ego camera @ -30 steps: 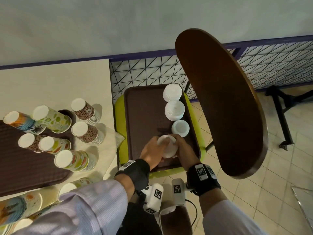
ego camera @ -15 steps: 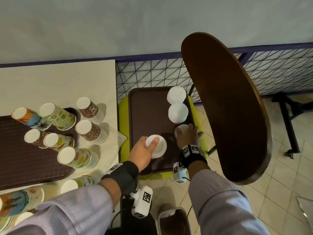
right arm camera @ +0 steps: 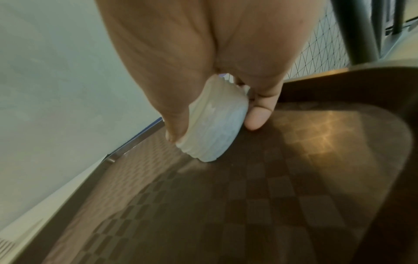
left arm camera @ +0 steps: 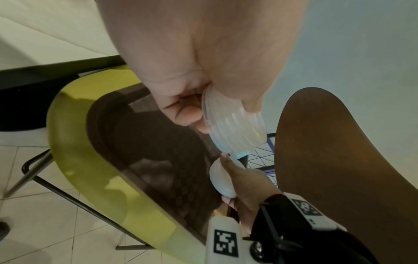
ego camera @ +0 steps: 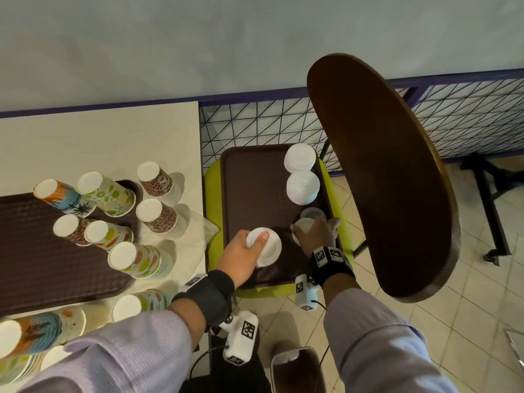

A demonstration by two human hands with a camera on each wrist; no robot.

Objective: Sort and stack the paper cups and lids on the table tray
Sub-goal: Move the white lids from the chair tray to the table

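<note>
We have our left hand [ego camera: 241, 255] wrapped around a stack of white lids [ego camera: 265, 246], thumb lying across the top, held just above the brown tray [ego camera: 249, 182]. In the left wrist view the fingers curl round the ribbed edges of that stack. Just to its right, our right hand [ego camera: 316, 235] grips a second lid stack [right arm camera: 213, 128], pinched between thumb and fingers, its lower edge touching the checkered tray floor. Right beyond those fingers sits a clear lid [ego camera: 312, 214], and farther out two more white lid stacks [ego camera: 302, 171] line the tray's right side. The tray rests on a yellow-green chair seat [ego camera: 212, 194], with the dark wooden chair back [ego camera: 382, 177] looming to the right of our right hand. Left of our left hand, the cream counter [ego camera: 99, 137] carries another brown tray [ego camera: 42, 251] and stacks of patterned paper cups [ego camera: 136, 256] standing upside down. Pale tiled floor [ego camera: 467, 279] below, a grey wall [ego camera: 198, 46] and a wire grid panel [ego camera: 255, 123] ahead.
</note>
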